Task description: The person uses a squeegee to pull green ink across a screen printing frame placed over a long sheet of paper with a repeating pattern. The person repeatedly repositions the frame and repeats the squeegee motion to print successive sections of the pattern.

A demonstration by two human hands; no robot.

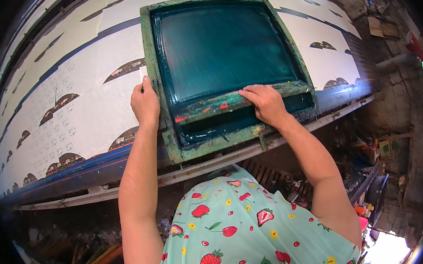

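A screen printing frame (148,48) with green, paint-stained wooden sides lies on the long table in front of me. Dark teal ink coats its mesh (225,47). My left hand (145,103) is closed at the frame's left side, its thumb pointing up; the fingertips are partly hidden. Across the near part of the mesh rests a wide wooden squeegee (209,105), green with red smears. My right hand (264,103) grips it right of its middle, with the fingers over the top edge. Glossy dark ink lies between the squeegee and the frame's near side.
White printed sheets (92,106) with dark arched patterns cover the table on both sides of the frame. A pale metal rail (204,170) runs along the table's near edge. Wooden slats (268,174) lie below it. A rough brick wall (389,85) stands at the right.
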